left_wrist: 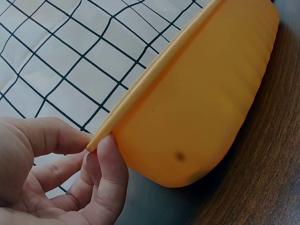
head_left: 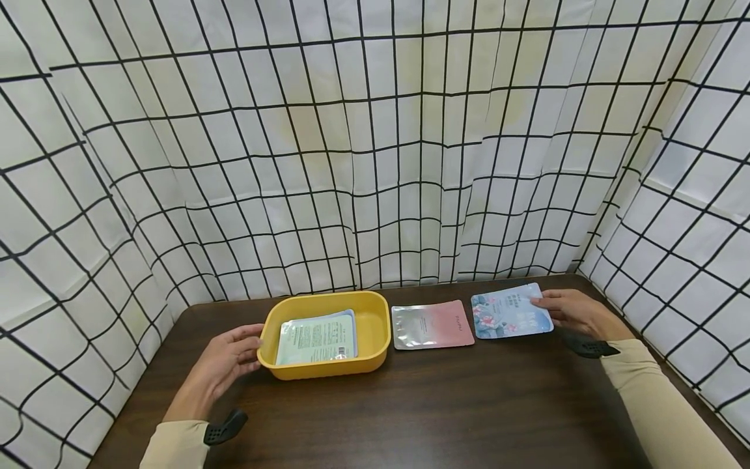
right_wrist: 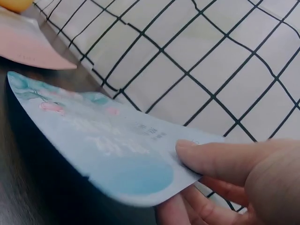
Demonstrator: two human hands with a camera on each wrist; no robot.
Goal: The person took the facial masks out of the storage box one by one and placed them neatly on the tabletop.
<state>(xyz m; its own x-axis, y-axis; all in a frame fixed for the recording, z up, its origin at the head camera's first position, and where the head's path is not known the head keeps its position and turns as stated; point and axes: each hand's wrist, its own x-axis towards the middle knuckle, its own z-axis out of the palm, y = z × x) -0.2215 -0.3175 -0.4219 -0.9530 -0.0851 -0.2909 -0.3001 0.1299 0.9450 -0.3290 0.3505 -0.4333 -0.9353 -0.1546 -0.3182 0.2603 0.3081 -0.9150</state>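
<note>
My left hand [head_left: 231, 357] pinches the left rim of a yellow plastic basin [head_left: 325, 371]; the left wrist view shows thumb and fingers on either side of that rim. Inside the basin lies a pale green sachet [head_left: 316, 340] printed with small text, a blue edge showing beneath it. At the right, my right hand [head_left: 580, 312] pinches the right end of a light blue floral sachet [head_left: 510, 312], thumb on top and fingers underneath. In the right wrist view its held end is raised off the table. A pink and silver sachet [head_left: 433, 326] lies flat between basin and blue sachet.
Everything stands on a dark brown wooden table [head_left: 410, 417]. A white curtain [head_left: 387, 163] with a black grid pattern rises right behind the table's back edge and along both sides.
</note>
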